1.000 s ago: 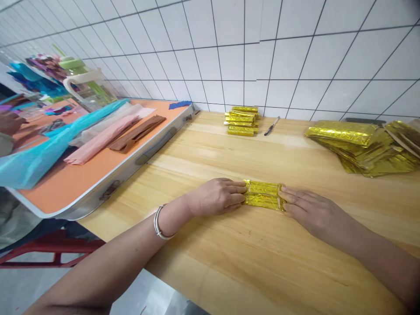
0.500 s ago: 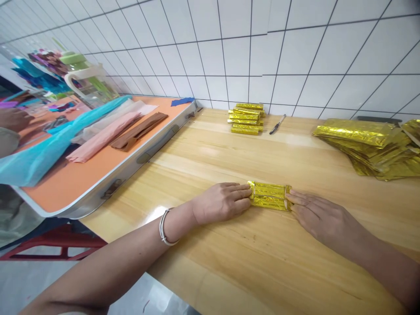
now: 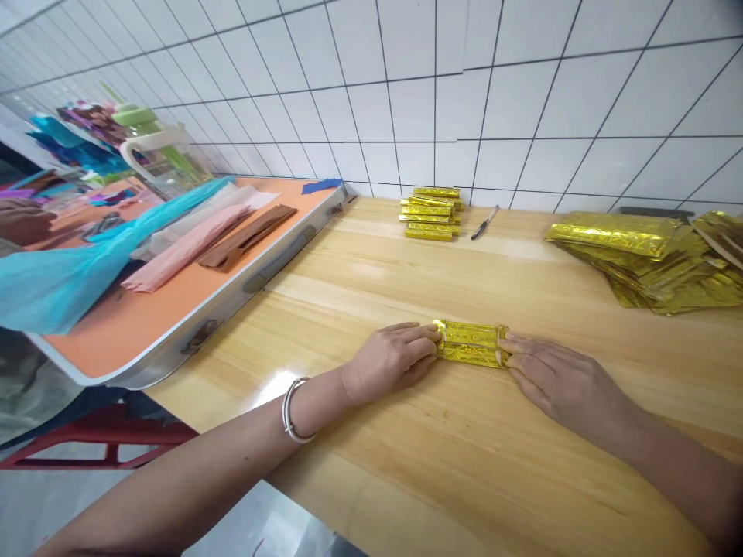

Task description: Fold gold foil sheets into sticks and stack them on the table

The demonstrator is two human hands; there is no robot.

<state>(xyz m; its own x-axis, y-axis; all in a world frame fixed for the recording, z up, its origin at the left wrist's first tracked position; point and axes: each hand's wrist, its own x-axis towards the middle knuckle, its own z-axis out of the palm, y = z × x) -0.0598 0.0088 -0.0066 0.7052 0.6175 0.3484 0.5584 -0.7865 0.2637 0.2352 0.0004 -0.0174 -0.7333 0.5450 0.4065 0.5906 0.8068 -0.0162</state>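
Right now both hands are down on the wooden table [image 3: 418,456], at opposite ends of a folded piece of gold foil [image 3: 471,343] that lies flat between them. From where I stand, the left hand [image 3: 392,357] has its fingertips on the left end, and the right hand [image 3: 572,387] has its own on the right end; I can't tell whether either one pinches the foil or just presses it. Beyond, near the tiled wall [image 3: 400,100], a small stack of gold strips [image 3: 429,214] sits beside a pen [image 3: 484,223], with loose gold sheets [image 3: 644,267] piled farther right.
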